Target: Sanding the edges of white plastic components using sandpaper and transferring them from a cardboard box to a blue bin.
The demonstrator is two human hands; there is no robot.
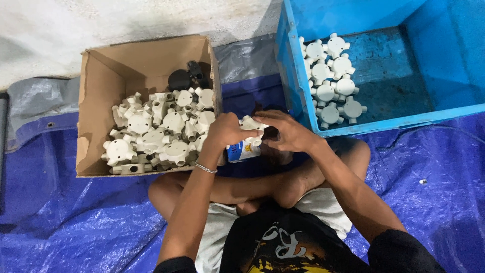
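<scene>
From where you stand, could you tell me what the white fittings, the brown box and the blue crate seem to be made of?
White round junction fittings: seemingly moulded plastic, smooth and matte. Brown open box: cardboard, with creased flaps. Blue rectangular crate: likely rigid plastic, its floor scuffed. The left hand and right hand hold one fitting.

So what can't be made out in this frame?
- White fitting, head view: the left hand and right hand cover most of it.
- Small white container: half hidden under the hands.
- Black parts in the cardboard box: too dark to identify.
- Blue crate: cut off by the frame edge.
</scene>
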